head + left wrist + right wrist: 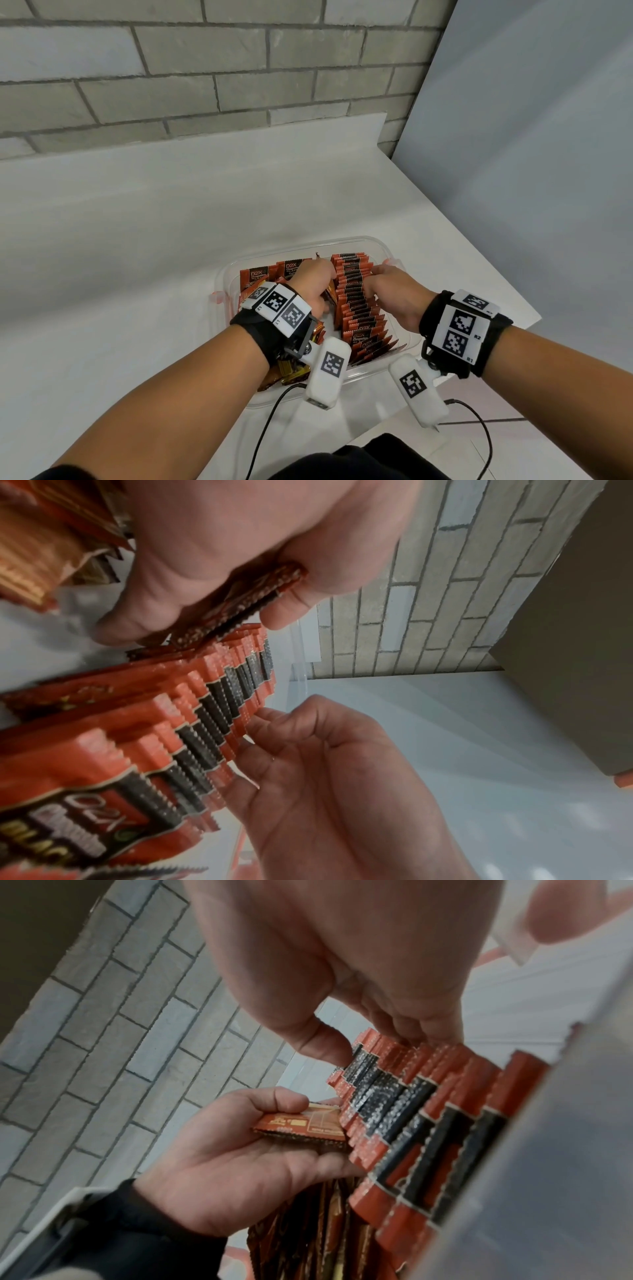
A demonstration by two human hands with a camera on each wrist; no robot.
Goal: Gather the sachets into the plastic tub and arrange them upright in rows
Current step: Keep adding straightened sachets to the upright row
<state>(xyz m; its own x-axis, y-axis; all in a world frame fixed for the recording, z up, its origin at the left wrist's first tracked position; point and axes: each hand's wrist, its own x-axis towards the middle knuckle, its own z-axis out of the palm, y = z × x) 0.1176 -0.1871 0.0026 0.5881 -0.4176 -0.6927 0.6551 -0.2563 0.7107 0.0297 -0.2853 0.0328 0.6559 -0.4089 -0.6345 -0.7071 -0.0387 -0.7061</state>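
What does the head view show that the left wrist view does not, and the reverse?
Only the head view shows the whole plastic tub on the white table and both marker wristbands. Only the left wrist view shows the left hand pinching a few sachets by thumb and fingers. Both show the upright row of sachets and the right hand touching it.

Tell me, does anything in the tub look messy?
Yes. The right-side row of sachets stands upright and neat, but the sachets on the left side of the plastic tub lie loose and jumbled. The left hand holds a few sachets; the right hand fingers the row.
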